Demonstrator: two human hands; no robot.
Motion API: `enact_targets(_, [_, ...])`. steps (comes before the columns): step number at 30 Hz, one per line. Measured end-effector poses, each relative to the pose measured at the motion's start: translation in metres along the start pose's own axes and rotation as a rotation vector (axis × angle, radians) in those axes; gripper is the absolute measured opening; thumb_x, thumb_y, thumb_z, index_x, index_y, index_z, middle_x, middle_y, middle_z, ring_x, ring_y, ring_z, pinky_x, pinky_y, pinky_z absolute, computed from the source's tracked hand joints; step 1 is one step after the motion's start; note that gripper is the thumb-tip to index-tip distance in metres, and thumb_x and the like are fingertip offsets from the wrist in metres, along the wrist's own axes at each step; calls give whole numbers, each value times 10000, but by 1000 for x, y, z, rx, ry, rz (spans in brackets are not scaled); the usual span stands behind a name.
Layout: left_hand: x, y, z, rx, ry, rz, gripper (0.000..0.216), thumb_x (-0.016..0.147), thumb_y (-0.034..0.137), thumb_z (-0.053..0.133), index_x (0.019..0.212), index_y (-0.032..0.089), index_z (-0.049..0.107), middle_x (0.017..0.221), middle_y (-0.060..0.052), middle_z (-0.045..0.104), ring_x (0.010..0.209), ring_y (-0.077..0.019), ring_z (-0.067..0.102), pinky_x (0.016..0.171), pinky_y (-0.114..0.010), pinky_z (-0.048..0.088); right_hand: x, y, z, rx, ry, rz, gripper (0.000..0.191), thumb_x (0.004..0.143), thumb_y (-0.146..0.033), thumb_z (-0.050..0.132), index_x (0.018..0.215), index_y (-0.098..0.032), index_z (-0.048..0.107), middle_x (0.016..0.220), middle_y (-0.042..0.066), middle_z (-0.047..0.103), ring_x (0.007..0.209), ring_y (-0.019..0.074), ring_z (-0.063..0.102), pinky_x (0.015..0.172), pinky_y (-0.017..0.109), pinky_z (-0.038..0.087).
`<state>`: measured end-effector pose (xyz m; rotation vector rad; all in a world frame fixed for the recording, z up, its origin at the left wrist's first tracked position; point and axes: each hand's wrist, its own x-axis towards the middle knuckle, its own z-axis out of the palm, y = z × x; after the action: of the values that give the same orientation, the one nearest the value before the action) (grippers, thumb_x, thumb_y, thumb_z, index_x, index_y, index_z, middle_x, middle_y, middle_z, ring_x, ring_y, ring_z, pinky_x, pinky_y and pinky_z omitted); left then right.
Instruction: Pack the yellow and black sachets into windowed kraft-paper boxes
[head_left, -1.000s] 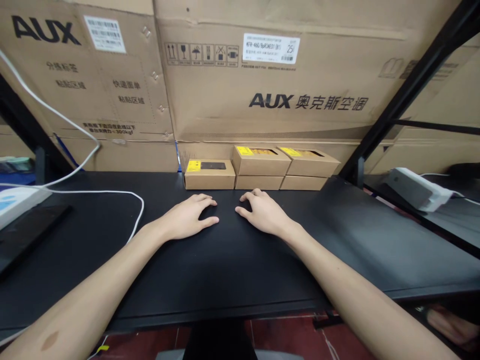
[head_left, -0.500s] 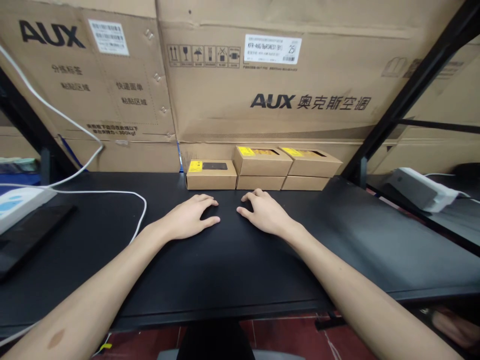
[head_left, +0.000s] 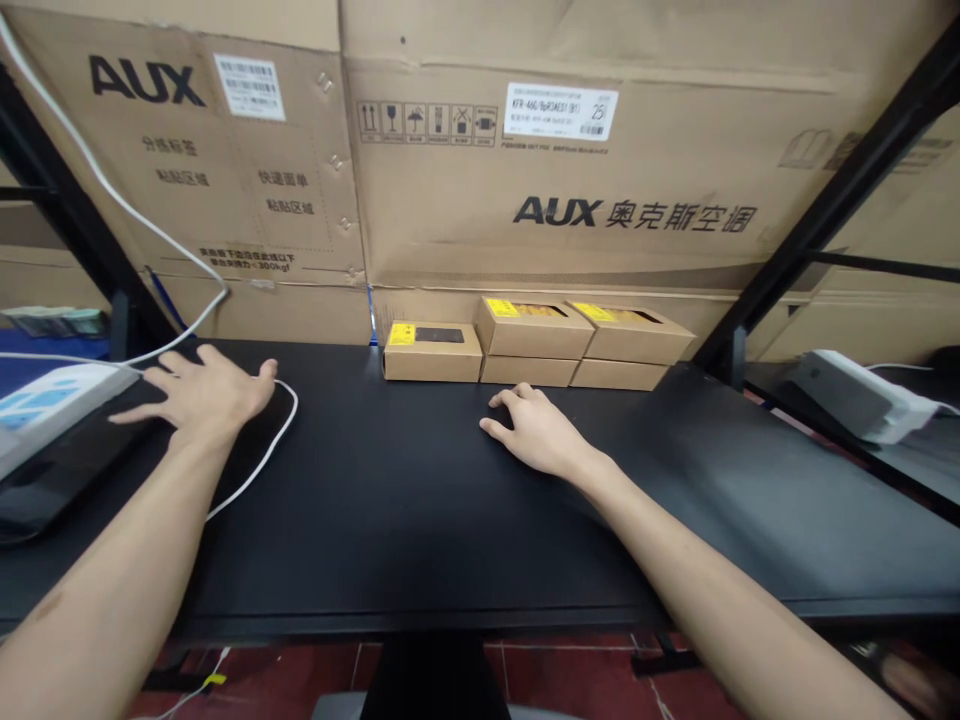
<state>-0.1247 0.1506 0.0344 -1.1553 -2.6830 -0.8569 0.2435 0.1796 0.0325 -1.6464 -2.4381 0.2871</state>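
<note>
My left hand (head_left: 201, 394) is stretched out to the left over the black table (head_left: 420, 500), fingers spread and holding nothing. It hovers by a white cable (head_left: 259, 455), a white power strip (head_left: 46, 402) and a dark flat device (head_left: 56, 475). My right hand (head_left: 534, 432) lies flat on the table, palm down, fingers slightly curled and open. Just beyond it stand small brown cardboard boxes with yellow labels: a single one (head_left: 432, 351) and two stacks of two (head_left: 577, 343).
Large AUX cardboard cartons (head_left: 555, 180) wall off the back of the table. A black metal frame post (head_left: 817, 220) slants up at the right, with a white adapter (head_left: 855, 392) on the neighbouring surface. A red floor shows under the front edge.
My left hand has left the table's middle and swung far left toward the power strip, fingers spreading. My right hand has stayed put. The view shifted slightly.
</note>
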Motion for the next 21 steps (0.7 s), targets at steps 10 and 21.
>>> enact_targets(10, [-12,20,-2,-30,101,324,680,1004,589,432,1364,25,555,1594,-333,421,1507,-604,298,1137,-895,207,2,1,1,-22,4,-3,464,1050,-412,571,1390,-113,668,1387,206,617,1363,359,580,1197,461,446])
enact_targets(21, [-52,59,41,-97,-440,916,431,939,545,546,1175,221,706,1276,-113,731,1239,-300,664,1092,-453,516,2,0,1,-20,-3,-2,465,1049,-411,573,1392,-110,665,1402,200,612,1382,364,563,1212,461,433])
